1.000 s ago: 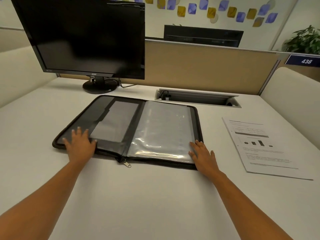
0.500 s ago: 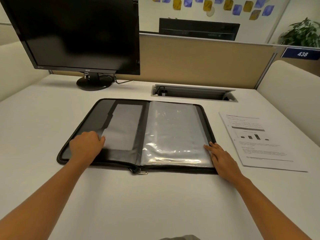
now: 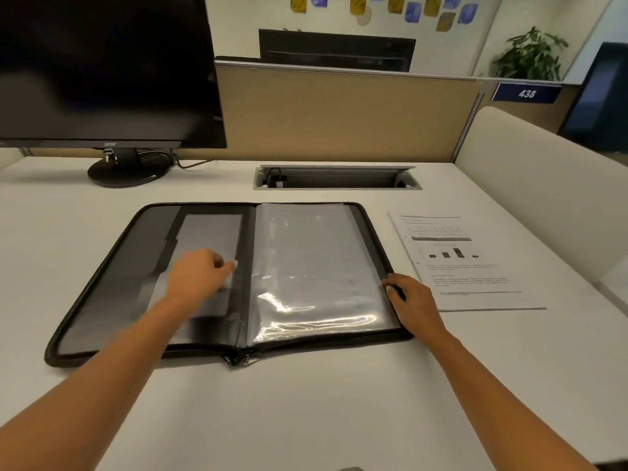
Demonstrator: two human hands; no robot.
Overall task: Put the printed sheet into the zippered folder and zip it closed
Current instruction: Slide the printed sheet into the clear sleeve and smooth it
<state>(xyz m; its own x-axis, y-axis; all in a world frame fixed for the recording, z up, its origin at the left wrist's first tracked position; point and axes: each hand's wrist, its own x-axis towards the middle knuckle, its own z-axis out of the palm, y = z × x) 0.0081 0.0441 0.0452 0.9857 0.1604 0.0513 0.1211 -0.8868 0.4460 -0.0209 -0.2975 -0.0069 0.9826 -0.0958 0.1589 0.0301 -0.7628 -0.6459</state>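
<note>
Currently the zippered folder (image 3: pixel 306 260) is lying open on the desk (image 3: pixel 306 419); the right hand (image 3: pixel 413 300) is gripping its right edge; the left hand (image 3: pixel 197 277), blurred, is over its left panel, grasp impossible to tell; the printed sheet (image 3: pixel 469 277) is lying just right of the folder.

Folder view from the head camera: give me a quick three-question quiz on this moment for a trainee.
1. True or false: the sheet is already inside the folder.
2. The right hand touches the folder's: A) zipper pull, B) right edge, C) spine.
3. Fill in: the blue sign reads ___.

Key: 1 false, it lies on the desk beside the folder; 2 B; 3 438.
</note>
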